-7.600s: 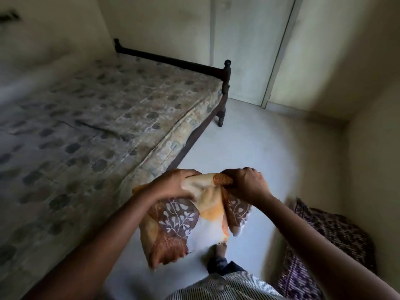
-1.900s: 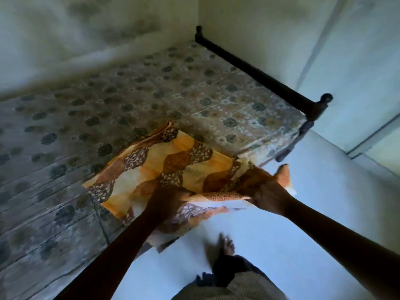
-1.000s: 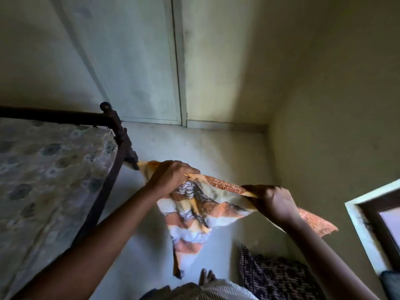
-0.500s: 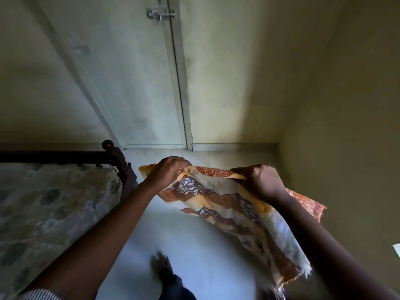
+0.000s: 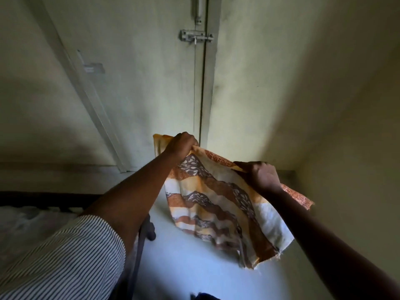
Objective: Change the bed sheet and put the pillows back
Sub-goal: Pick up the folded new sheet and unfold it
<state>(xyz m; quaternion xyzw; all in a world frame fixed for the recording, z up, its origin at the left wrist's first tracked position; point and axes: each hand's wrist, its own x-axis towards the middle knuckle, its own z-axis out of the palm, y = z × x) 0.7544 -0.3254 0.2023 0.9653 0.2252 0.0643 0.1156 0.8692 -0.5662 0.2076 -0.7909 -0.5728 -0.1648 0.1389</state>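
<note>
An orange, brown and white patterned sheet hangs in the air in front of me, still partly folded. My left hand grips its top edge near one corner. My right hand grips the same edge further right, a little lower. The cloth droops between and below both hands toward the floor. The bed's bare mattress shows only as a dim patch at the lower left, with its dark end rail and a bed leg beside my left forearm.
A pale closed door with a metal latch stands straight ahead. A wall closes in on the right. Pale floor lies between the bed end and that wall. No pillows are in view.
My view has tilted up toward the door. Both hands have lifted the sheet higher, the left hand rising most, and the cloth hangs lower and more spread out.
</note>
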